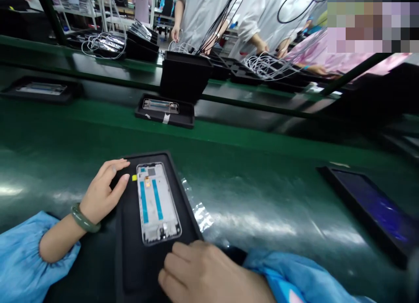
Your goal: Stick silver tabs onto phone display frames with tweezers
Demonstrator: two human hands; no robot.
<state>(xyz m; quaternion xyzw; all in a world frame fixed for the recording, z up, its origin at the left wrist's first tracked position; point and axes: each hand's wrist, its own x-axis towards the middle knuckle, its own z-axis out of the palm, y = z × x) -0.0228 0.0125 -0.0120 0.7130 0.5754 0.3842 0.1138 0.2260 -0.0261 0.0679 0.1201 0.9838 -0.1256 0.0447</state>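
Note:
A black foam tray (140, 268) lies on the green bench in front of me. In it rests a silver phone frame (166, 207) with two blue strips and a yellow tab at its upper left edge. My left hand (106, 187), with a green bangle at the wrist, lies at the tray's upper left edge, fingers apart and empty. Over the tray's lower right edge is my right hand (199, 268), its fingers curled in below the phone frame; what they hold, if anything, is hidden.
Clear plastic film (201, 213) lies right of the tray. Another black tray (356, 202) with a dark blue screen sits at the right. Across the bench are trays with phone frames (160, 106), white cables (265, 67) and people in white coats.

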